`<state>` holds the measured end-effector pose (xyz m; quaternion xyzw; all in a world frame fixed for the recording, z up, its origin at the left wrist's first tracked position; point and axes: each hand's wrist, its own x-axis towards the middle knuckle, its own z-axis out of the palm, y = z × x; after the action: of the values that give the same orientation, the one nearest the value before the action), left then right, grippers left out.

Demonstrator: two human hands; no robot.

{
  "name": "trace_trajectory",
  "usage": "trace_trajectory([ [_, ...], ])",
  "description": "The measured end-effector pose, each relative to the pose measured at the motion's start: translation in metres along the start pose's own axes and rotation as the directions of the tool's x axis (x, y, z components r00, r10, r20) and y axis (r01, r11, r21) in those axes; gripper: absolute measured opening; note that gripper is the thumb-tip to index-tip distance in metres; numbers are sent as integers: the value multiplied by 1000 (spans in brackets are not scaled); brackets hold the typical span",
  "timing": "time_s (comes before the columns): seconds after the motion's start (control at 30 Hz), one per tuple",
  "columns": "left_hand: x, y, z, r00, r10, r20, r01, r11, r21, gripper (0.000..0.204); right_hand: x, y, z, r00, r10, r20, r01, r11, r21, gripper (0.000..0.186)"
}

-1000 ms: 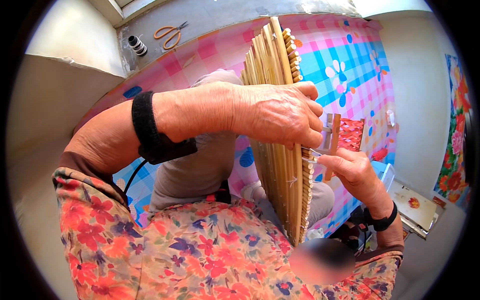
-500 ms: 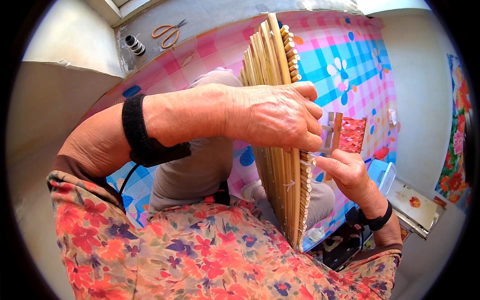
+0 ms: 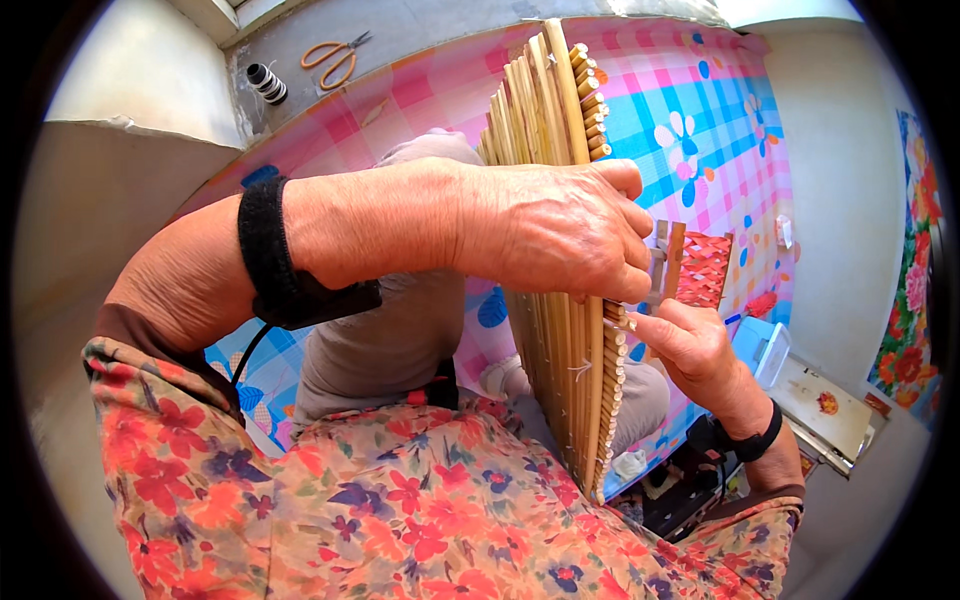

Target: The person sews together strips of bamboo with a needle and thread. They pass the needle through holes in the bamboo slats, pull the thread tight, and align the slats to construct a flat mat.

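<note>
A stiff panel of pale straw-coloured stalks (image 3: 556,375), laid side by side, stands on edge in front of me. A long rod runs along its face near the right edge, and small white thread ends show on it. Over the upper middle of the panel, my left hand (image 3: 570,228) is closed, its fingers curled around the right edge. My right hand (image 3: 695,352) is closed at the cut stalk ends just below the left one, index fingertip touching them. Whatever its fingers pinch is too small or hidden to tell.
Scissors with orange handles (image 3: 330,62) and a spool of black and white thread (image 3: 266,84) lie on the grey ledge at upper left. A red woven piece (image 3: 704,270) rests on the checked cloth (image 3: 640,60). At right sits a light-blue plastic box (image 3: 762,350).
The panel's upper end has tipped slightly to the right. My left hand has shifted a little to the right with it, while my right hand stays at the stalk ends.
</note>
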<state>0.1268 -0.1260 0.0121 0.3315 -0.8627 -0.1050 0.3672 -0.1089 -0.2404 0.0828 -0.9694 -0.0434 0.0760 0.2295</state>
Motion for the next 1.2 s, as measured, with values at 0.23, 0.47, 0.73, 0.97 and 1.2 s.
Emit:
trace_trajectory([
  [0.23, -1, 1, -3, 1000, 1, -7, -1, 1000, -14, 12, 4, -4, -2, 999, 1, 37, 0, 999, -36, 37],
  [0.47, 7, -11, 2, 996, 41, -76, -47, 996, -71, 11, 15, -15, -2, 992, 120, 47, -121, 993, 16, 21],
  [0.73, 45, -36, 9, 992, 122, -39, -122, 992, 15, 24, -15, 13, -5, 935, 354, -25, -347, 927, 141, 13],
  [0.97, 67, -41, 6, 981, 1, 193, -5, 1000, 22, 37, -28, 16, -2, 886, 457, -76, -442, 883, 157, 13],
  [1.2, 68, -41, 6, 974, -30, 226, 27, 1000, 14, 32, -28, 17, 1, 891, 441, -106, -426, 894, 137, 15],
])
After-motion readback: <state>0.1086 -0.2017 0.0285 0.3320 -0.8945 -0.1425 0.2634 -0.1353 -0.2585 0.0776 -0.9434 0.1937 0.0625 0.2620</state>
